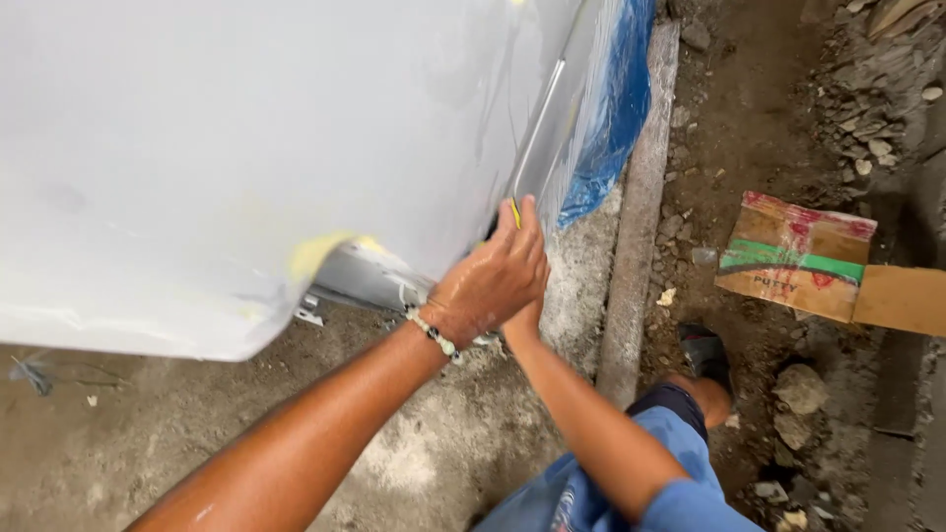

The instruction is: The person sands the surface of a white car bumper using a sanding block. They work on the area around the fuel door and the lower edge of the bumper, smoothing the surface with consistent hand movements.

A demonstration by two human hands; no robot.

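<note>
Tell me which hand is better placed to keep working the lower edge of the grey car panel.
Probably the left hand: it lies on top, fingers pressed against the grey car panel at its lower edge. The right hand is mostly hidden beneath it.

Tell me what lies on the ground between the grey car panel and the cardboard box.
In the head view, a long concrete strip runs between the grey car panel and the cardboard box, with bare dirt and small stones beyond it.

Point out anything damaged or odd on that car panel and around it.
The grey car panel carries a yellowish patch at its lower edge, unlike the even grey around it. Both hands, left hand uppermost, press at the panel's edge. A torn cardboard box lies among rubble on the ground.
</note>
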